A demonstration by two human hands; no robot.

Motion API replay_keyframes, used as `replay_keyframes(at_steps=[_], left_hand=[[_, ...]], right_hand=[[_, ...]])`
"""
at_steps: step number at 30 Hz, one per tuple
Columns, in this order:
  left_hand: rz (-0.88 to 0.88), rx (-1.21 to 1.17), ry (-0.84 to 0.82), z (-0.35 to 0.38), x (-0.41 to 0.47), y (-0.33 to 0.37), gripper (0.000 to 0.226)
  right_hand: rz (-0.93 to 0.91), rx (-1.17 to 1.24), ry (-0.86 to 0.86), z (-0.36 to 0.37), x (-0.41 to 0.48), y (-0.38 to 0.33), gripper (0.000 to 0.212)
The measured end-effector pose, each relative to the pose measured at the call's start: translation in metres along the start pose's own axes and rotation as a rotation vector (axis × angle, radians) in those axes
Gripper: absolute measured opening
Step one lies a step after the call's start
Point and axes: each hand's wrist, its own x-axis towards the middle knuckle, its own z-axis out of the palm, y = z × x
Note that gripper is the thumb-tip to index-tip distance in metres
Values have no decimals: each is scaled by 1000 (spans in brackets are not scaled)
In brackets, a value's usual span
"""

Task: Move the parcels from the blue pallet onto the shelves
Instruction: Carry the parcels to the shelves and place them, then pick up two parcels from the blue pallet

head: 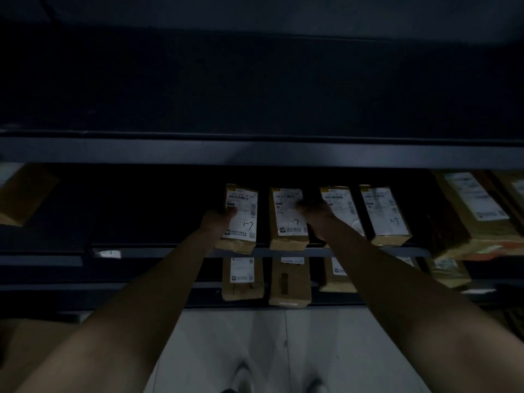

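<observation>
Parcels, four slim brown cartons with white shipping labels, stand upright in a row on a dark metal shelf, reached by two bare arms in very dim light. The left hand grips the first parcel at the row's left end, thumb across the label and fingers apparently curled round the outer side. This carton's bottom edge seems to hang slightly over the shelf lip. The right hand is just to the right, its fingertips on the label of the second parcel and its wrist covering part of the third parcel. It is too dark to tell whether this hand grips or only steadies. The fourth parcel stands just beyond the right hand, untouched, and a larger box lies further out on that side. Below both hands a lower shelf holds more cartons, and pale floor shows between the forearms. The blue pallet is not in view. The step in hand looks like seating the first parcel in line with its neighbours. If the left hand lets go while the carton overhangs the lip, it may tip forward and fall to the floor. A sideways nudge from the right hand could topple the narrow upright cartons against one another. The poor light also makes the shelf edge hard to judge.
</observation>
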Motion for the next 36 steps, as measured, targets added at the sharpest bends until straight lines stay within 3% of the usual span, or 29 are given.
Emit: replay_keyframes(at_steps=[4,7,12,17,22,28,36], left_hand=[[109,483,71,-5,-6,11,55],[292,759,165,4,-30,27,61],[641,819,-121,51,-86,61,47],[1037,929,-230,110,-168,98,35],[1398,1003,-191,162,-268,131,32],[1831,1042,-30,244,-404,138,34],[2164,918,-162,372,-575,79,30]], right_hand=[[-128,-113,115,-16,-15,-6,37],[-208,-243,83,-36,-40,-8,39],[-291,-558,120,-83,-94,2,51],[-305,-878,409,-129,-154,17,48],[-293,-978,690,-197,-237,42,39],[-223,-1021,999,-294,-346,103,38],[85,-1035,1207,-398,-487,237,38]])
